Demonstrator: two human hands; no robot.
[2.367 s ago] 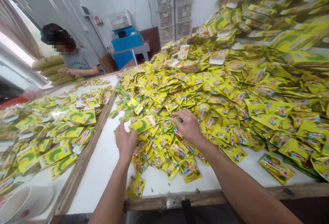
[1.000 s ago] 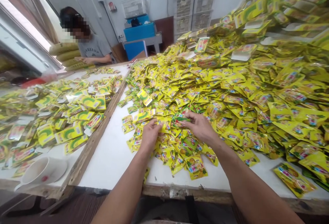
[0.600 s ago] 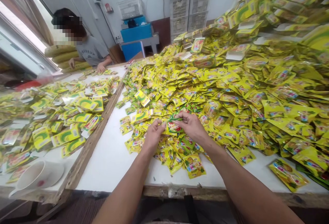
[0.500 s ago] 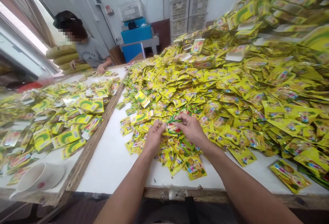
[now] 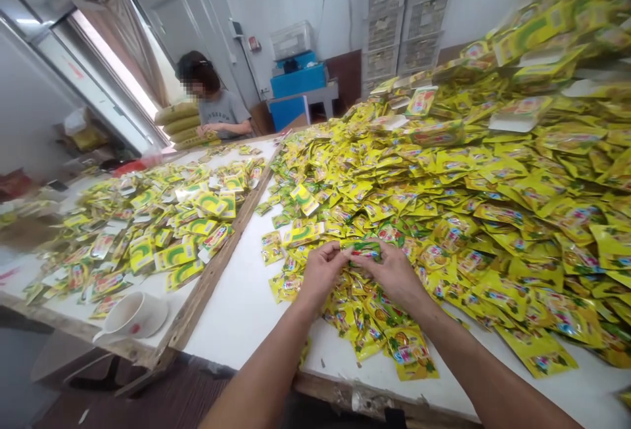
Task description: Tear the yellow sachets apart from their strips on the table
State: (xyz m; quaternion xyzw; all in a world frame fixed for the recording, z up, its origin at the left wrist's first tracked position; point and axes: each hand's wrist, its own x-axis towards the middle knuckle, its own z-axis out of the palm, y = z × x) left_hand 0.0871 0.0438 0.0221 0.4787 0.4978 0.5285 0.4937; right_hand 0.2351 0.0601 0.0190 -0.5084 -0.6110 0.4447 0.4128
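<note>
Sachet [image 5: 366, 251], green-printed, is pinched by left hand [image 5: 320, 274] and right hand [image 5: 397, 276] over the worktop [image 5: 234, 297]; much seems undone in the loose sachet heap [image 5: 389, 186] at right; yellow cartons [image 5: 176, 253] left of the wooden divider [image 5: 198, 302] may be finished.

Our L hand [image 5: 320, 276] has left the end of the yellow box [image 5: 302, 234] & come in close to our R hand [image 5: 397, 276]; both now grip a green pkt [image 5: 367, 252] btwn fingertips. Vs a moment ago, co-worker's hands [image 5: 210, 130] are up off the table [image 5: 178, 301], tog. Our view's swung L, w/ more L wall [image 5: 29, 81] showing.
</note>
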